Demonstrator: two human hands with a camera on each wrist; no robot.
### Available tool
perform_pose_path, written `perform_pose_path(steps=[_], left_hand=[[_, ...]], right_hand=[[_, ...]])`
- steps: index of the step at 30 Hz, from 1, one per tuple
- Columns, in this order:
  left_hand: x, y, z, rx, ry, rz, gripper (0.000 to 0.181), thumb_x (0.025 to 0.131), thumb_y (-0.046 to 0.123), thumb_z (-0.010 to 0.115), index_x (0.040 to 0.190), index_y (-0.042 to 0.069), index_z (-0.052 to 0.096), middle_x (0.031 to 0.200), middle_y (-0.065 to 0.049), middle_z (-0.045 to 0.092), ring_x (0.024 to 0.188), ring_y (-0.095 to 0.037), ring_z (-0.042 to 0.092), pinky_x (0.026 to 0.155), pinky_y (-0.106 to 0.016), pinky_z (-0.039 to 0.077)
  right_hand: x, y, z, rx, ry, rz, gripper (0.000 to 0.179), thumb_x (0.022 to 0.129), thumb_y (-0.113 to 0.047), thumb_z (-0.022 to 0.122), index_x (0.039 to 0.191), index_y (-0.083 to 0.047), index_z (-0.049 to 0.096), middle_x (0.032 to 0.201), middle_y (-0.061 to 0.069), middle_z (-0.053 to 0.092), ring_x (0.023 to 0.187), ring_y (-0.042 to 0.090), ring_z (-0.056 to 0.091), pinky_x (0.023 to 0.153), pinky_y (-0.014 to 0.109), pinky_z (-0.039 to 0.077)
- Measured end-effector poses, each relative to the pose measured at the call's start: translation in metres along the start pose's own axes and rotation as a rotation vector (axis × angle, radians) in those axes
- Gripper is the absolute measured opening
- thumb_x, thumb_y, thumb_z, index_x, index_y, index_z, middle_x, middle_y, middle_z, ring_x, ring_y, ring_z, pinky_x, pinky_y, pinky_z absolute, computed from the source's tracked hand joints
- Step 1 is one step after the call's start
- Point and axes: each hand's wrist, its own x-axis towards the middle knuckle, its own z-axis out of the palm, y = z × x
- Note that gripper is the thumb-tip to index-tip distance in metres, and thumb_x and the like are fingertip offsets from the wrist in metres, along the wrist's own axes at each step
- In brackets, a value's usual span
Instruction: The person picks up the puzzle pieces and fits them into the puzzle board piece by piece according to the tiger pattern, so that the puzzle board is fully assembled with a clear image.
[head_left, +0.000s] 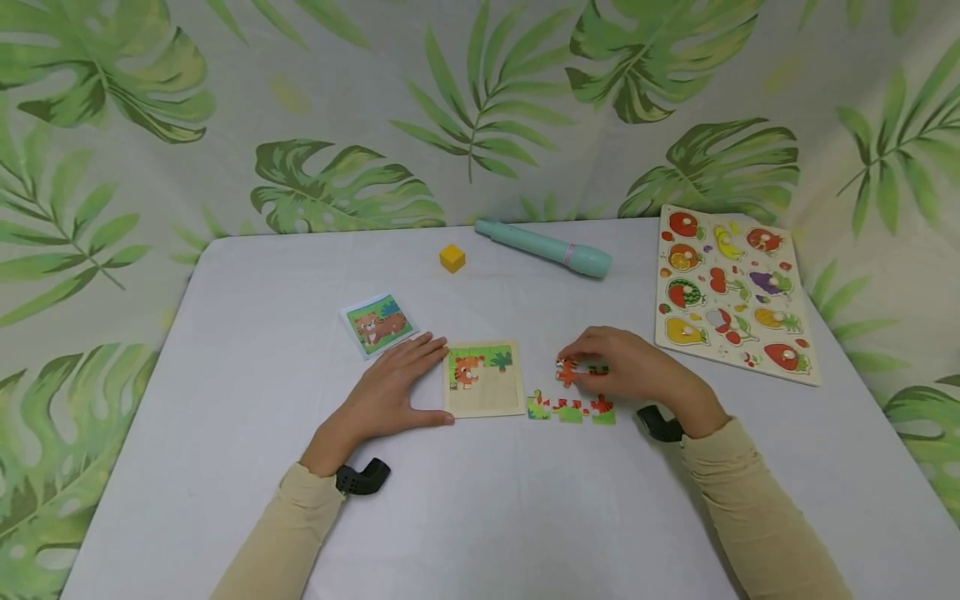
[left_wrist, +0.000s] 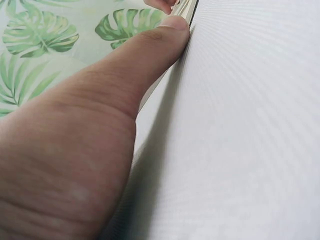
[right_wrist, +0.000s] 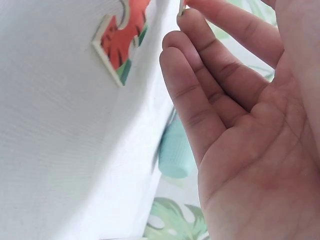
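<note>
A square wooden puzzle tray (head_left: pixel 497 402), its upper part filled with tiger-picture pieces, lies in front of me. At its left side my left hand (head_left: pixel 386 392) rests with fingers extended, fingertips at the upper corner and thumb at the lower one. The thumb (left_wrist: pixel 145 57) runs along the tray's edge in the left wrist view. My right hand (head_left: pixel 622 364) pinches an orange puzzle piece (head_left: pixel 566 372) just right of the tray. In the right wrist view only a sliver of it shows at the fingertips. Several loose puzzle pieces (head_left: pixel 570 412) lie below that hand.
A bear picture card (head_left: pixel 381 323) lies beyond the left hand. Farther back are a yellow cube (head_left: pixel 452 258) and a mint-green tube (head_left: pixel 547 247). A fruit peg board (head_left: pixel 731 292) lies at the right, near the table's edge. Leaf-patterned cloth hangs behind.
</note>
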Motion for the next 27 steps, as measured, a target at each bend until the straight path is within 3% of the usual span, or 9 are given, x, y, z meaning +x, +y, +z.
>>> perform_pose_path(steps=[7,27], left_hand=[[0.0,0.001,-0.001,-0.002,0.002,0.001,0.103,0.077,0.065,0.081,0.158,0.011,0.044,0.166,-0.001,0.038,0.157,-0.026,0.026,0.126,-0.053,0.025],[0.0,-0.001,0.0,0.001,0.007,0.004,0.104,0.078,0.067,0.08,0.158,0.012,0.043,0.166,-0.001,0.037,0.157,-0.026,0.026,0.126,-0.053,0.024]], right_hand=[[0.003,-0.008,-0.003,-0.004,0.026,-0.042,0.033,0.089,-0.016,0.08,0.122,-0.014,0.076,0.107,-0.006,0.071,0.093,0.013,0.062,0.081,0.035,0.055],[0.019,-0.034,-0.011,-0.007,0.035,-0.137,0.032,0.091,-0.017,0.079,0.123,-0.014,0.076,0.111,-0.005,0.07,0.102,0.014,0.064,0.088,0.039,0.058]])
